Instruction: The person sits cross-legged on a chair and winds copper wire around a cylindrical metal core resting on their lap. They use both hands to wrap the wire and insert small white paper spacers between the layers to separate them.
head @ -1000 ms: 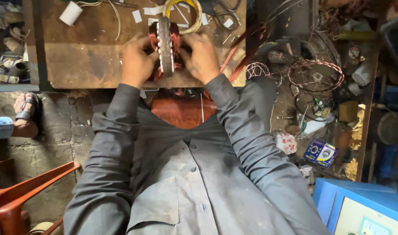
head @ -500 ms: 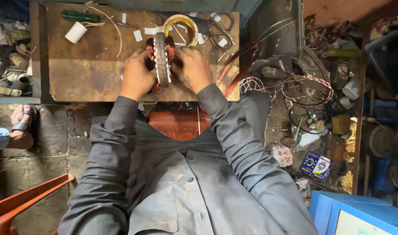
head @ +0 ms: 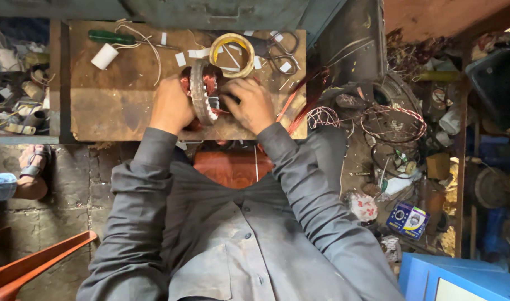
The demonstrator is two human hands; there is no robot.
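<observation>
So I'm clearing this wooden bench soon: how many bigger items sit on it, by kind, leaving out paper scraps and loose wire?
Motor stator, between both hands: 1
Yellow tape ring: 1
Scissors: 1
Green-handled screwdriver: 1
White spool: 1
Total: 5

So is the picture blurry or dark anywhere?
Head view: sharp on the left hand, right hand and motor stator on the evenly lit wooden board; the cluttered right side falls into shadow, and the edges look slightly bent.
</observation>
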